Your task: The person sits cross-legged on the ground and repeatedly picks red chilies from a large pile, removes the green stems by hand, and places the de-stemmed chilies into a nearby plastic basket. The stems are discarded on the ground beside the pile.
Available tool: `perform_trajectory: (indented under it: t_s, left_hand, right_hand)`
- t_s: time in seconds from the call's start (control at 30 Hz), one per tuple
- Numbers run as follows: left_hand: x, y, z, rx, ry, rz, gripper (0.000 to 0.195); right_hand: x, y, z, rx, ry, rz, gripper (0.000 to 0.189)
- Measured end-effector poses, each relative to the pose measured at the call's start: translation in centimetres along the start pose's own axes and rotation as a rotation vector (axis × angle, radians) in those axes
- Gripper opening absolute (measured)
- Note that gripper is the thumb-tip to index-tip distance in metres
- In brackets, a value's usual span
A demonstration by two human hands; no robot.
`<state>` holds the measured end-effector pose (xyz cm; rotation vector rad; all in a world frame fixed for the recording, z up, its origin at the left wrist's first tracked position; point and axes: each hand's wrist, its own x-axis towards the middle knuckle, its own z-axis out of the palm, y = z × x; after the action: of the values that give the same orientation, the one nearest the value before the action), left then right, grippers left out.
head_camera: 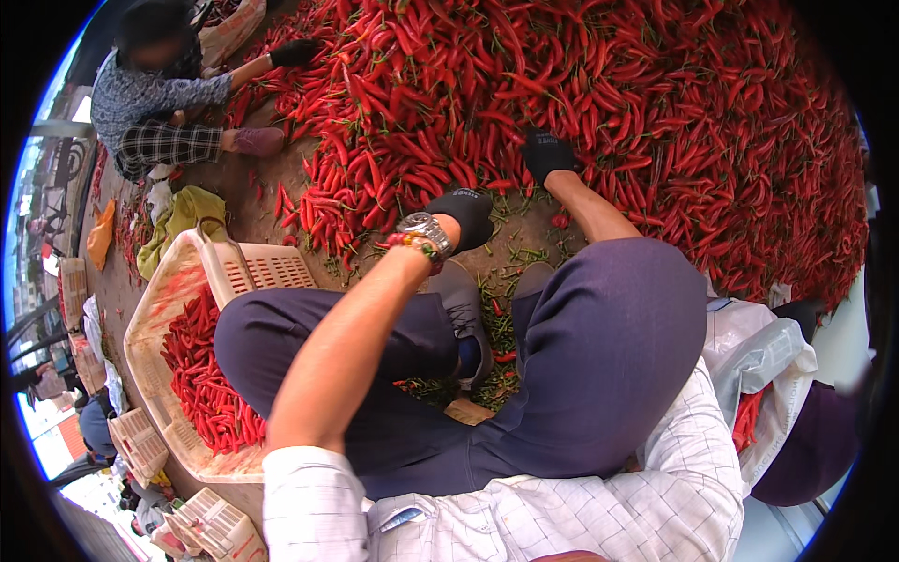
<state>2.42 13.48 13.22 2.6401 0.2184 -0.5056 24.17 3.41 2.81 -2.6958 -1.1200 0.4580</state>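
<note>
My left hand point(463, 216), in a black glove with a watch and beaded bracelets at the wrist, is above the floor at the near edge of a heap of red chili peppers point(421, 91). Its back faces up and hides the fingers. My right hand point(548, 156), gloved in black too, reaches into the heap's near edge with its fingertips among the peppers. Whether it grips any is hidden. Green stems point(523, 256) litter the floor around my shoes point(460, 302). Beside my left knee stands a pale plastic crate point(151, 330) partly filled with red peppers point(211, 393).
Another person point(158, 91) sits at upper left, one gloved hand on the heap. A yellow-green sack point(184, 218) lies by the crate. At right, a white plastic bag point(772, 358) holds red peppers. More crates point(214, 523) stand at lower left.
</note>
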Motion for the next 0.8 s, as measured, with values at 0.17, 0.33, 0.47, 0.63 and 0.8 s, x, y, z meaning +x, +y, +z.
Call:
perform_trajectory:
  t_s: [0.17,0.33,0.47,0.63,0.8]
  left_hand:
    - [2.4,-1.3,8.2,-1.065,0.027,-0.338,0.025]
    - [2.3,-0.6,15.0,-2.318,0.095,-0.235,0.028]
    - [3.1,0.9,17.8,-2.284,0.256,-0.543,0.028]
    - [2.0,-0.7,18.8,-1.723,0.329,-0.537,0.025]
    - [1.8,-2.1,18.0,-2.020,0.318,-0.677,0.022]
  right_hand:
    - [-0.2,3.7,1.0,-0.019,0.090,-0.090,0.034]
    - [-7.7,5.2,2.6,-0.143,-0.008,-0.333,0.028]
    - [-14.1,1.4,4.7,0.173,-0.082,-0.276,0.025]
    - [-14.6,-1.1,3.3,0.350,-0.350,-0.375,0.028]
    - [-10.9,-1.2,2.1,0.077,-0.569,-0.374,0.032]
